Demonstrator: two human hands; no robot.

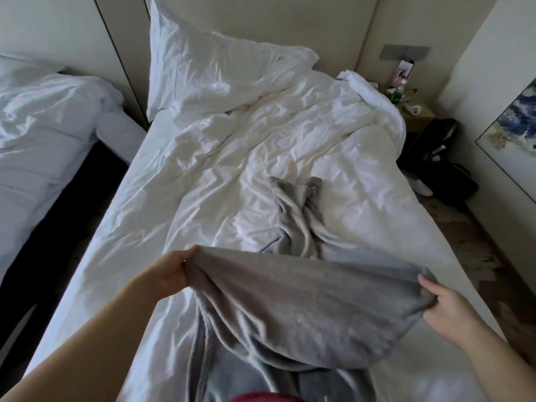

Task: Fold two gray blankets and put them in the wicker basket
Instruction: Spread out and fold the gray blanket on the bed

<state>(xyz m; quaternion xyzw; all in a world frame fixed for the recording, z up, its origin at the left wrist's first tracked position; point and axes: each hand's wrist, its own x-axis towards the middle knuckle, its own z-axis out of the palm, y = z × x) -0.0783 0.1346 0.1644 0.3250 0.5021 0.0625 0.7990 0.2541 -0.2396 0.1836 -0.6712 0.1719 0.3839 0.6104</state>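
Observation:
A gray blanket (304, 300) hangs stretched between my two hands over the near end of the bed. My left hand (171, 274) pinches its left top corner and my right hand (446, 303) grips its right top corner. The rest of that blanket droops toward me at the bottom of the view. More gray fabric (298, 210) lies crumpled on the white duvet farther up the bed; I cannot tell whether it is a second blanket or part of the same one. No wicker basket is in view.
The bed (130, 198) carries a rumpled white duvet and a pillow (208, 68) against the headboard wall. A second bed (37, 134) stands to the left across a dark gap. A nightstand (417, 114) with small items and dark bags (441, 169) are on the right.

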